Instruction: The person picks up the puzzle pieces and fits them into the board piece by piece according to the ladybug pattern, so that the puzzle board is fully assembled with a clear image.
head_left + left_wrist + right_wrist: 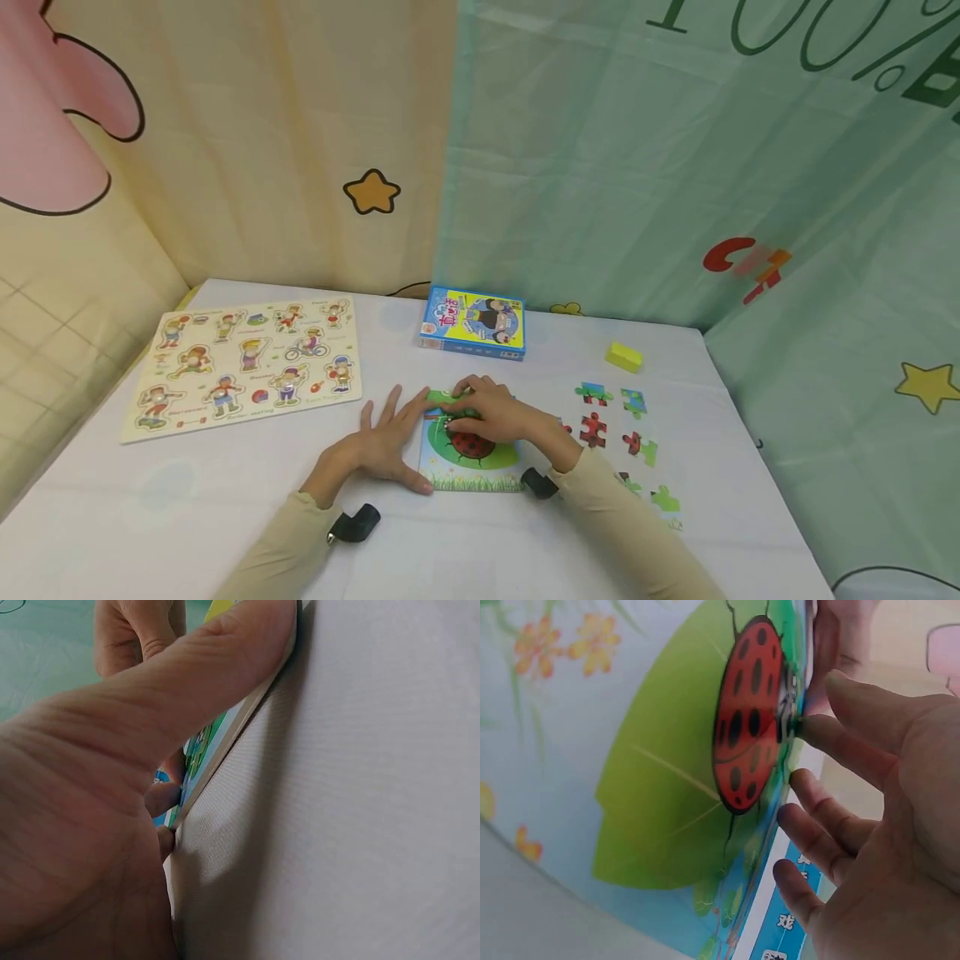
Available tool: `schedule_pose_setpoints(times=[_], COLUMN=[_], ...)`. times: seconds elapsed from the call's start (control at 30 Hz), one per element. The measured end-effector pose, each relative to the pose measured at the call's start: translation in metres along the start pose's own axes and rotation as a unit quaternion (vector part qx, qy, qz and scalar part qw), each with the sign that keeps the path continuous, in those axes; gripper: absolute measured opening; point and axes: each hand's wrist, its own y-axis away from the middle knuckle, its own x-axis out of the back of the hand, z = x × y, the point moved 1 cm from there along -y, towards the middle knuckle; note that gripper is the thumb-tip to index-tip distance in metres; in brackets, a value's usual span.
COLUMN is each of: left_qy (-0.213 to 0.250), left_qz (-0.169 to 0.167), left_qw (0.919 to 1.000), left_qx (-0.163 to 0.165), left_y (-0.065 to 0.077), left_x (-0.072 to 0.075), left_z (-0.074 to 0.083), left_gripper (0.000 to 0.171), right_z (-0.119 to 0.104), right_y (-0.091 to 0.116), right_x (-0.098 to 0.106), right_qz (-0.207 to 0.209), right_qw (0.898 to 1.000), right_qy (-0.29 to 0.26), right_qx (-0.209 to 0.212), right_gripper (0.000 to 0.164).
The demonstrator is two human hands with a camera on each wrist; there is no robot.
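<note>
Bench (420, 550) carries all; sports board (251, 367) left of ladybug puzzle (472, 468); puzzle flat on bench; box (476, 323) beyond puzzle. Left hand (382, 447) relaxed, fingers spread, touching puzzle's left edge; right hand (491, 412) relaxed, fingertips on puzzle's upper part. Loose pieces (594, 430) right of puzzle, yellow block (625, 357) far right beyond puzzle.

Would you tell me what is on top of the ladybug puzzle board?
The right hand lies over the upper part of the ladybug puzzle board; the left hand is at its left edge. Whatever lies beneath the right hand is covered, including any loose piece.
</note>
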Motion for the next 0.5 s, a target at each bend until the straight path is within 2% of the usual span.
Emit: schedule_pose_setpoints(times=[0.17,0.33,0.5], left_qy=[-0.007,-0.007,-0.006], left_qz=[-0.006,-0.001,0.004], left_qw=[1.0000,1.0000,0.9999], left_qx=[0.000,-0.006,-0.008], left_y=[0.001,0.000,0.001], left_x=[-0.001,-0.002,-0.001], left_z=[0.001,0.001,0.001], left_gripper=[0.123,0.122,0.120], right_z=[0.005,0.015,0.023], right_y=[0.005,0.020,0.036], right_x=[0.004,0.009,0.019], right_qz=[0.008,0.062,0.119], right_qw=[0.999,0.995,0.989], right_qy=[-0.032,-0.072,-0.087], right_qx=[0.018,0.003,-0.008], right_gripper=[0.048,0.050,0.051])
